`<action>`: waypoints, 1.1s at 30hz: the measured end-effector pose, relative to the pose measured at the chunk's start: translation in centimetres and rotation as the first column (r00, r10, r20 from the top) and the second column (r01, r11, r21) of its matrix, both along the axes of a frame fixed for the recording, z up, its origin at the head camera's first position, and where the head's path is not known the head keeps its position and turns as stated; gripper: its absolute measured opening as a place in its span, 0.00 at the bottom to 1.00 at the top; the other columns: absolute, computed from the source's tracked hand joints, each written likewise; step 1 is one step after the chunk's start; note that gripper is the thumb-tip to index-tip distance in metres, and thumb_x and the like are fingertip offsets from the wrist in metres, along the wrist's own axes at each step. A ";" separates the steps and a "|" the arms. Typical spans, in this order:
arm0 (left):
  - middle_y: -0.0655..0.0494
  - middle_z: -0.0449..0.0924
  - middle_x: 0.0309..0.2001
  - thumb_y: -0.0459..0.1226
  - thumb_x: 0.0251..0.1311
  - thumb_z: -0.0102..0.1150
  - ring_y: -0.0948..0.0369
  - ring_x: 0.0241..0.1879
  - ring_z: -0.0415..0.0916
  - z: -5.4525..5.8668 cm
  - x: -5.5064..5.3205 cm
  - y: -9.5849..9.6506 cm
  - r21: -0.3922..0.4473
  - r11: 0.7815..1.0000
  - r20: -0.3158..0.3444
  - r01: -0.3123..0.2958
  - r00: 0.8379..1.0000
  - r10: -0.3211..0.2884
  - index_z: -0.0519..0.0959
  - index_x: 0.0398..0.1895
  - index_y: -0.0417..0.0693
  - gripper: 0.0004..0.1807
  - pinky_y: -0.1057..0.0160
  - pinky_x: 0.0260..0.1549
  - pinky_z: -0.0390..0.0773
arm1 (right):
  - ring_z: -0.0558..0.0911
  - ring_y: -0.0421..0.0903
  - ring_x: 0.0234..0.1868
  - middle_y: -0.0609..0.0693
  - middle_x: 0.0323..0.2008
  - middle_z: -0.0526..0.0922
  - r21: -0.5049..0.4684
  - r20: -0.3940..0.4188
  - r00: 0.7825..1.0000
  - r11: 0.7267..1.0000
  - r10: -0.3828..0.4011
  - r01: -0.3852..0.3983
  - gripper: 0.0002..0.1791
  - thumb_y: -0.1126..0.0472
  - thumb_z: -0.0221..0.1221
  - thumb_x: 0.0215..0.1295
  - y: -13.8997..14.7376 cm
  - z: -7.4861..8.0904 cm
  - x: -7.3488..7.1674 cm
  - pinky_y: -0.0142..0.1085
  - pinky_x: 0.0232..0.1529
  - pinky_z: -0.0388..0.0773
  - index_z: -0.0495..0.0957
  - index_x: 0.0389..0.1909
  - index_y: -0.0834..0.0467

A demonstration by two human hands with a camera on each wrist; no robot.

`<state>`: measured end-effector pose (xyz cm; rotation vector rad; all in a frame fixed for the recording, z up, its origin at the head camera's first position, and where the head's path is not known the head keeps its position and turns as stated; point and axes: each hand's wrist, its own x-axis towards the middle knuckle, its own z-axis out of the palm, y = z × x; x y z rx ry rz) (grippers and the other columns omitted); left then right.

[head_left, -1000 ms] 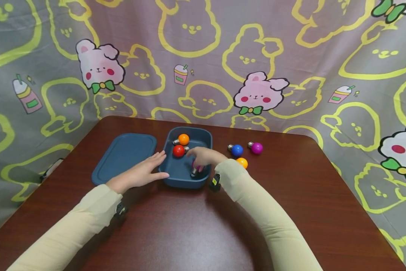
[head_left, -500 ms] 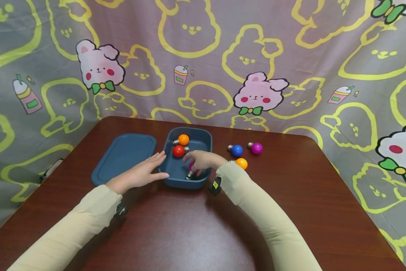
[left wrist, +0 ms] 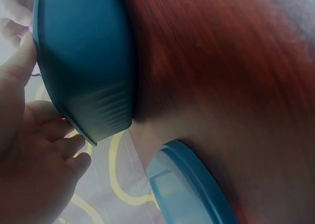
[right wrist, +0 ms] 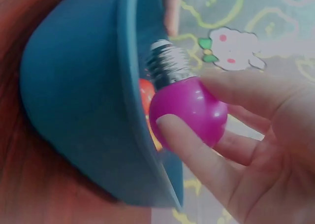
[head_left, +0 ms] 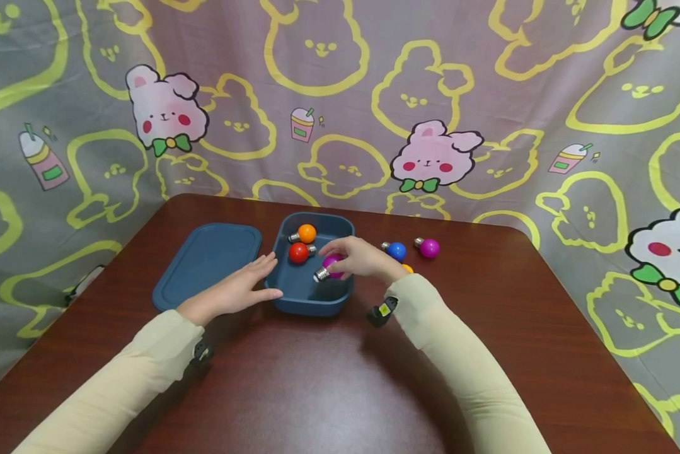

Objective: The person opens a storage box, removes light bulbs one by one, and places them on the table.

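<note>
Right hand (head_left: 362,257), centre of frame: thumb and fingers pinch the purple bulb (right wrist: 187,111) by its globe, metal base bare and aimed lower left in the head view. Bulb is over the right part of the box (head_left: 311,308); whether it touches the rim, cannot tell. Hold looks sound, thumb opposed to fingers. Smooth round shell would likely slip if squeezed off-centre: light, even pressure around the widest part. Best keep the base clear of the rim.

Left hand (head_left: 234,291), left of centre: fingers extended, no bulb held, set at the box's left edge. A gentle brace there should do; a push might shift the box.

Inside the box, upper left part: orange bulb (head_left: 307,233), red bulb (head_left: 297,253) below it. A low sideways sweep could knock them; up-and-down seems safer.

Right of the box on the table (head_left: 294,384): blue bulb (head_left: 396,251), second purple bulb (head_left: 430,248), amber bulb (head_left: 408,268) mostly hidden by the right sleeve (head_left: 464,359). Mind the cuff there. Lid (head_left: 209,265) flat, left of box.
</note>
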<state>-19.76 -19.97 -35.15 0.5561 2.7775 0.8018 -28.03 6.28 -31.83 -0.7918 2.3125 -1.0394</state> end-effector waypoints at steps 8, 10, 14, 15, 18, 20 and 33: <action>0.41 0.43 0.70 0.51 0.60 0.55 0.44 0.68 0.38 -0.1 0.1 -0.1 -0.006 1.000 -0.008 0.010 1.000 -0.010 0.51 0.69 0.34 0.43 0.43 0.61 0.46 | 0.81 0.54 0.35 0.54 0.37 0.80 -0.137 -0.068 0.986 0.980 -0.155 0.144 0.18 0.64 0.62 0.58 3.7 0.6 -0.3 0.44 0.38 0.79 0.77 0.51 0.60; 0.41 0.42 0.71 0.51 0.60 0.55 0.45 0.68 0.38 -0.1 0.1 -0.1 -0.008 1.000 -0.006 0.009 1.000 -0.009 0.51 0.69 0.34 0.43 0.43 0.61 0.46 | 0.81 0.56 0.34 0.56 0.36 0.80 -0.166 -0.071 0.981 0.972 -0.182 0.168 0.19 0.64 0.62 0.58 4.6 0.7 -0.4 0.45 0.38 0.79 0.76 0.51 0.62; 0.41 0.42 0.71 0.52 0.60 0.55 0.45 0.68 0.38 -0.2 0.1 -0.2 -0.012 1.000 -0.005 0.014 1.000 -0.014 0.51 0.69 0.34 0.44 0.43 0.61 0.46 | 0.82 0.53 0.30 0.58 0.39 0.80 -0.206 -0.058 0.969 0.953 -0.239 0.222 0.20 0.63 0.62 0.59 6.5 0.8 -0.6 0.46 0.38 0.78 0.75 0.53 0.62; 0.41 0.42 0.71 0.52 0.60 0.55 0.45 0.68 0.38 -0.2 0.0 -0.2 -0.013 1.000 -0.004 0.014 1.000 -0.014 0.51 0.69 0.34 0.43 0.43 0.61 0.46 | 0.82 0.53 0.30 0.58 0.40 0.80 -0.215 -0.050 0.966 0.948 -0.253 0.237 0.21 0.63 0.62 0.59 6.9 0.9 -0.6 0.47 0.39 0.78 0.74 0.53 0.63; 0.41 0.42 0.70 0.52 0.60 0.55 0.44 0.68 0.38 -0.2 0.0 -0.2 -0.012 1.000 -0.009 0.019 1.000 -0.019 0.51 0.69 0.33 0.43 0.42 0.61 0.46 | 0.82 0.53 0.34 0.59 0.43 0.78 -0.233 -0.034 0.956 0.933 -0.290 0.274 0.21 0.63 0.61 0.59 8.4 1.0 -0.7 0.49 0.42 0.76 0.74 0.53 0.62; 0.41 0.42 0.70 0.52 0.60 0.55 0.44 0.68 0.38 -0.2 0.0 -0.3 -0.012 1.000 -0.010 0.019 1.000 -0.019 0.51 0.69 0.34 0.44 0.42 0.61 0.46 | 0.82 0.53 0.36 0.61 0.44 0.77 -0.238 -0.030 0.950 0.925 -0.311 0.296 0.21 0.63 0.61 0.60 9.3 1.3 -0.6 0.48 0.43 0.76 0.73 0.54 0.63; 0.41 0.42 0.71 0.52 0.60 0.55 0.44 0.68 0.38 -0.1 -0.1 -0.1 -0.007 1.000 -0.006 0.014 1.000 -0.014 0.50 0.69 0.35 0.44 0.42 0.61 0.47 | 0.78 0.55 0.42 0.66 0.51 0.71 -0.224 -0.021 0.869 0.850 -0.494 0.477 0.26 0.67 0.59 0.61 15.8 -0.6 -1.8 0.37 0.41 0.77 0.66 0.60 0.68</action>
